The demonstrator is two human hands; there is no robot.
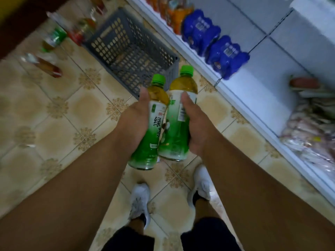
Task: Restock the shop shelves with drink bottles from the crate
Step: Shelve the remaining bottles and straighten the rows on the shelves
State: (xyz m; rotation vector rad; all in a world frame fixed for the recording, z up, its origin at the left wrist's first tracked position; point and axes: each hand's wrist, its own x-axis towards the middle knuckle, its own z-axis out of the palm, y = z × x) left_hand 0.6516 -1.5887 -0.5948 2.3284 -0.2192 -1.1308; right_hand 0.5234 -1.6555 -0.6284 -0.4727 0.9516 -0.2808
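My left hand (135, 120) grips one green tea bottle (152, 127) with a green cap and green label. My right hand (196, 124) grips a second green tea bottle (176, 124) of the same kind. The two bottles are held side by side, touching, above the tiled floor in front of me. The grey plastic crate (130, 49) lies on the floor just beyond the bottles and looks empty. The white shelf (253, 84) runs along the right side.
Blue shrink-wrapped packs (213, 42) and orange drink bottles (177, 13) sit on the low shelf. Wrapped packets (311, 127) fill its near right part. Several bottles (54, 38) lie and stand on the floor left of the crate. My feet in white shoes (139, 201) are below.
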